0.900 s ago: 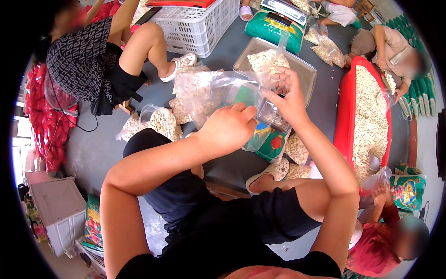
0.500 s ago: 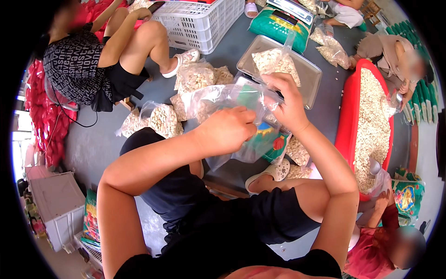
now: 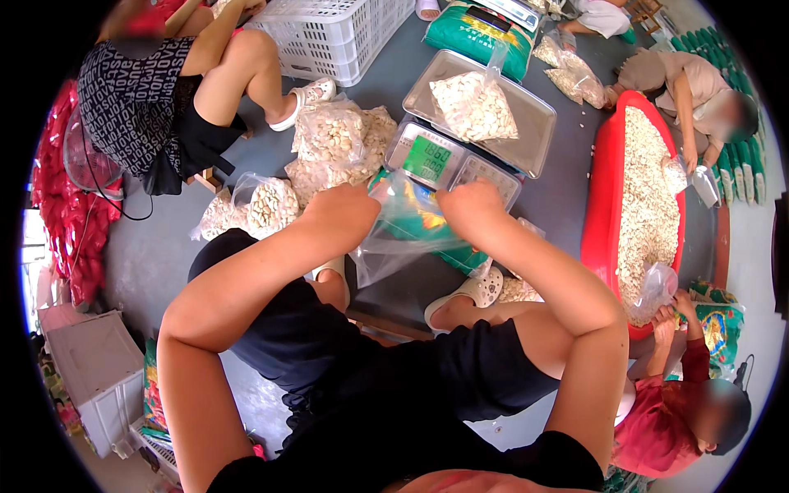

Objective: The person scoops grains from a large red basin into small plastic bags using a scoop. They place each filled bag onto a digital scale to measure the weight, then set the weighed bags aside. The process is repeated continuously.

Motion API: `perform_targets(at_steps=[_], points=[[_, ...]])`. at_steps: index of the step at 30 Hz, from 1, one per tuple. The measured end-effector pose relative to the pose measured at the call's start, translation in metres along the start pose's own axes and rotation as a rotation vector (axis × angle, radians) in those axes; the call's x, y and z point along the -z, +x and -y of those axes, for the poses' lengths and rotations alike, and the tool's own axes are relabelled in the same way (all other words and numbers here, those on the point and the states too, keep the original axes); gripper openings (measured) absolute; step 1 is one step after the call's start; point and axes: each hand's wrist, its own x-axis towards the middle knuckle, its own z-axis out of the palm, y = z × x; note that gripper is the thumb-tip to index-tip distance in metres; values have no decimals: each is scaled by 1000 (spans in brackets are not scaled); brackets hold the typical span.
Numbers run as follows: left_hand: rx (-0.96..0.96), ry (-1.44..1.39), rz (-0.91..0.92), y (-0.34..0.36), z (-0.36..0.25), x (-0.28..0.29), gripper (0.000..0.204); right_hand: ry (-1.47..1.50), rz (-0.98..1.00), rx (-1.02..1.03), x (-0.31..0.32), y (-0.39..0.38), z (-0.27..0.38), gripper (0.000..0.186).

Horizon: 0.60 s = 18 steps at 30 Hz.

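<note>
You have one view only, from the camera worn on your head, looking steeply down over your own lap and forearms. It sits close: your left hand and right hand fill the centre. The fisheye bends the floor toward a dark rim, taking in the scale ahead and co-workers at the edges.

We held an empty plastic bag between our left hand and right hand, just in front of the scale, whose tray carried a filled bag. To the left of the scale lay a heap of filled bags, with a crate behind them. To the right stood a long tub with another person at its near end.
</note>
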Motion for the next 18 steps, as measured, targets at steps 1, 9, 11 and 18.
perform_targets(at_steps=[1,9,11,18], points=[[4,3,-15,-3,-4,5,7,-5,0,-29,-2,2,-5,16],[-102,65,42,-8,-5,7,11,642,-136,-131,55,2,-93,21],[-102,94,163,-4,-8,10,15,284,-455,-244,60,13,-104,20],[-230,100,340,12,-23,13,18,-136,-841,-160,57,61,-121,22]])
